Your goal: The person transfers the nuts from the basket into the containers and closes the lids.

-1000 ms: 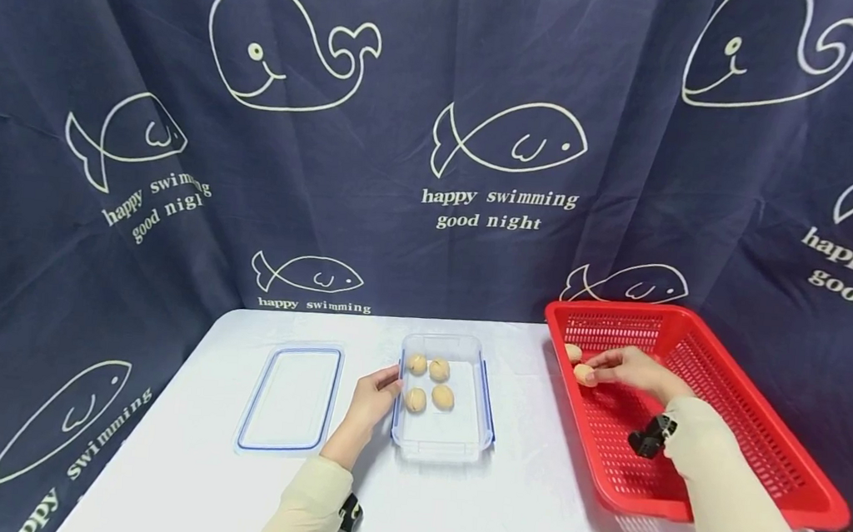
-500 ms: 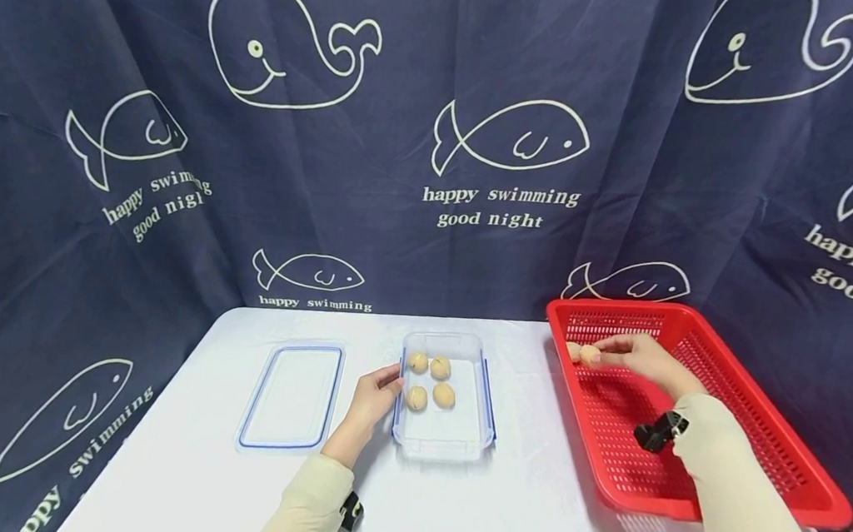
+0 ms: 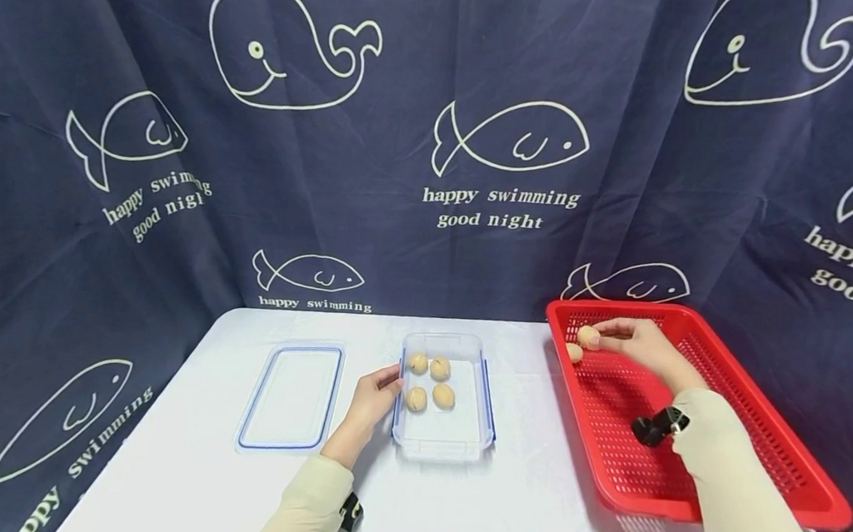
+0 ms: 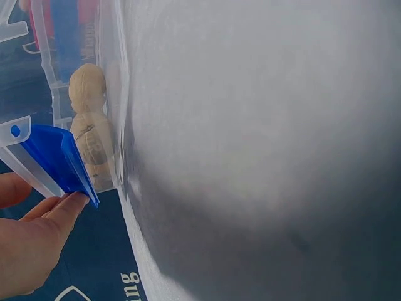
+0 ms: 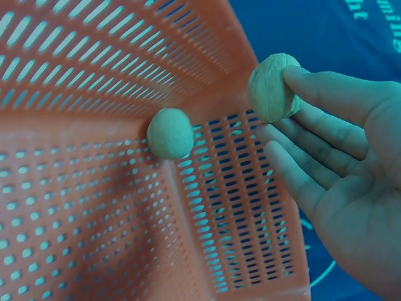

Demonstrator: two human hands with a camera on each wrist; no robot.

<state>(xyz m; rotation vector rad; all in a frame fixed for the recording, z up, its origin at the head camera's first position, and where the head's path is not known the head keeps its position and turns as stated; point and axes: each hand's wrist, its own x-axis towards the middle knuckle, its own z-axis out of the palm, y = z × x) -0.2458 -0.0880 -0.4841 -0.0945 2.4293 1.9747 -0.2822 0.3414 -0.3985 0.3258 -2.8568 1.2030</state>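
My right hand [image 3: 642,344] pinches a walnut [image 3: 589,337] between thumb and fingers, raised within the red basket [image 3: 717,389]. One more walnut [image 5: 170,133] lies below it in the basket's corner, apart from the fingers in the right wrist view. My left hand [image 3: 372,399] holds the left side of a clear plastic container [image 3: 457,450], and its fingertips grip the blue latch [image 4: 59,160] there. Several walnuts [image 3: 440,369] sit inside this container, towards its left and back. Some of them show through its wall in the left wrist view.
A clear lid with a blue seal [image 3: 292,397] lies flat on the white table [image 3: 176,480], left of the container. The basket's high slotted walls stand at the table's right side. A dark blue curtain [image 3: 372,195] with whale and fish drawings hangs behind.
My right hand has lifted a walnut from the basket's left side, moving it backward and up past the other one. The left hand and the container have stayed in place.
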